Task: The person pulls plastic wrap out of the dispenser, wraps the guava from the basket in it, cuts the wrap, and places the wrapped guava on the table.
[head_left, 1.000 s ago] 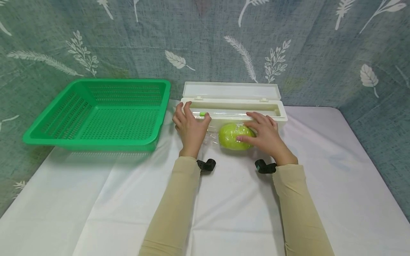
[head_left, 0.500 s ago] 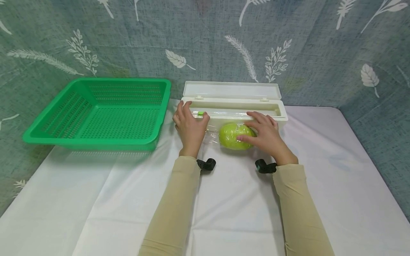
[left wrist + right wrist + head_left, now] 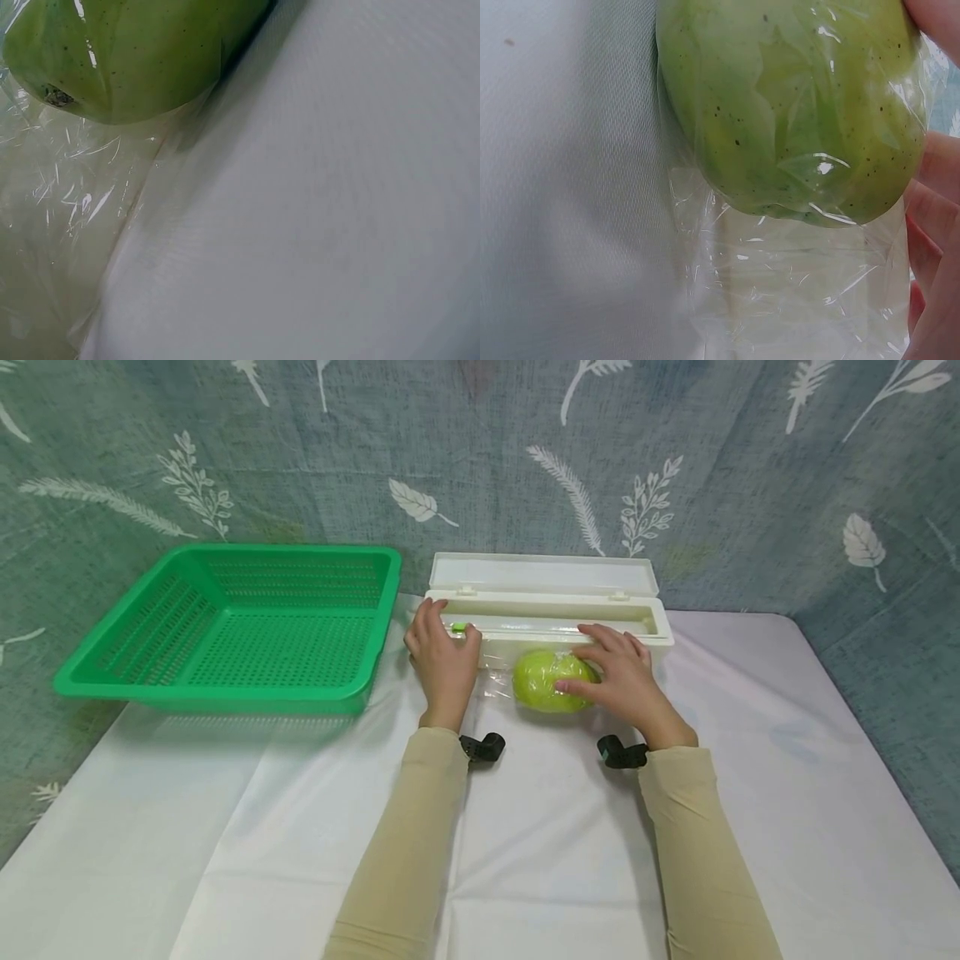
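Note:
A white cling film dispenser (image 3: 525, 597) lies with its lid raised. My left hand (image 3: 444, 672) grips its left end, fingers over the box and thumb at the green slide cutter (image 3: 458, 627) on the front edge. In front of the box sits a green mango (image 3: 549, 687) wrapped in clear cling film (image 3: 497, 683), which runs back to the dispenser. My right hand (image 3: 630, 685) holds the mango's right side, thumb on top, with its other fingers reaching to the box's front edge. Glossy folds of film cover the mango (image 3: 780, 127) in the right wrist view.
A green plastic basket (image 3: 247, 703) stands to the left of the dispenser. White cloth (image 3: 555, 860) covers the table, and a patterned curtain (image 3: 480, 468) hangs right behind the dispenser and basket.
My left thumb and the green slide cutter have moved left along the dispenser's edge, while the left fingers stay put. The right hand and mango have barely moved.

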Demonstrator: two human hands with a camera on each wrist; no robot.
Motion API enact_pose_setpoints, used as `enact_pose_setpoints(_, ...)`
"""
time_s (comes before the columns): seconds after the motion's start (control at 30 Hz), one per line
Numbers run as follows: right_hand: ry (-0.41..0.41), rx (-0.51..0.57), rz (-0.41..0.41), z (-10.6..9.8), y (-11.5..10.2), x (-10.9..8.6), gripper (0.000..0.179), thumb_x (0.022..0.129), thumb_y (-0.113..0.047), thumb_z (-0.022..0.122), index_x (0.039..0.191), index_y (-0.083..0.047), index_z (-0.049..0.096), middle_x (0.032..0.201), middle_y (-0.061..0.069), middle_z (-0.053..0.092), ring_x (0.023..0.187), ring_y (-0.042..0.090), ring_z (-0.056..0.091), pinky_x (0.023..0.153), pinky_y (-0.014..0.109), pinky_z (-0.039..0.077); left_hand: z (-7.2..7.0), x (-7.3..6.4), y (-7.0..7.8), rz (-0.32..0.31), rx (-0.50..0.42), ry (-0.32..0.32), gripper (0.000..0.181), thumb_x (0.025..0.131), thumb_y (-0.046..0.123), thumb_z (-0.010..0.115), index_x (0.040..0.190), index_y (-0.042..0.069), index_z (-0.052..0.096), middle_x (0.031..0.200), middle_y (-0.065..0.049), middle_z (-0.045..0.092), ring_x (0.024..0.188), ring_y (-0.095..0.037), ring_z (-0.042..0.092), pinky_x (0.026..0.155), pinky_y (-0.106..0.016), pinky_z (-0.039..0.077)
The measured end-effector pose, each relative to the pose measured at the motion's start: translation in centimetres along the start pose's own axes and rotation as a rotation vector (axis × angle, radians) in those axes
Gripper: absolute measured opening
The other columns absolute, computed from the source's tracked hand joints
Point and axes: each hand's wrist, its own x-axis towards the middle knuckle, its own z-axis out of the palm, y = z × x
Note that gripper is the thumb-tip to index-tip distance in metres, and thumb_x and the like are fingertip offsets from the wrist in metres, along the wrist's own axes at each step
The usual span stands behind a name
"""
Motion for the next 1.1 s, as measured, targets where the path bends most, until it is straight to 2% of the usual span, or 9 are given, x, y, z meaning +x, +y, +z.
enact_pose_setpoints(0.1,-0.006,0.001,-0.003,0.16,-0.08,-0.13,0.068,0.07,-0.06,0.062,0.116,-0.011,0.059,0.141,0.001,0.03,0.13,0.019,0.02,0.1,0.047,0.005,0.08,-0.21,-0.32,-0.002,-0.01,0.015,0.046,0.078,0.03,0.055,0.122,0.02,0.043,0.137,0.006,0.032,0.119,-0.019,0.027,0.086,-0.041,0.031)
enact_pose_setpoints(0.3,-0.011,-0.005,0.003,0.01,0.22,-0.79,0.066,0.071,-0.059,0.062,0.115,-0.01,0.059,0.141,0.004,0.03,0.13,0.023,0.02,0.099,0.05,0.006,0.6,-0.83,-0.39,0.016,-0.013,0.002,0.044,0.08,0.03,0.052,0.122,0.019,0.044,0.136,0.004,0.033,0.119,-0.02,0.028,0.083,-0.04,0.033)
enact_pose_setpoints(0.6,0.003,0.013,-0.017,0.06,-0.12,-0.11,0.067,0.071,-0.06,0.062,0.114,-0.01,0.06,0.141,0.003,0.03,0.13,0.023,0.02,0.1,0.05,0.005,-0.22,-0.12,-0.31,0.033,-0.003,0.013,0.038,0.084,0.027,0.048,0.121,0.019,0.044,0.135,0.003,0.034,0.121,-0.018,0.026,0.084,-0.041,0.033)
enact_pose_setpoints(1.1,0.011,0.013,-0.017,0.14,-0.19,-0.17,0.066,0.07,-0.06,0.062,0.115,-0.011,0.06,0.141,0.003,0.031,0.13,0.023,0.02,0.099,0.05,0.006,-0.31,-0.11,-0.34,0.029,-0.059,0.033,0.032,0.087,0.021,0.043,0.119,0.017,0.047,0.135,0.003,0.037,0.119,-0.019,0.029,0.084,-0.041,0.033)
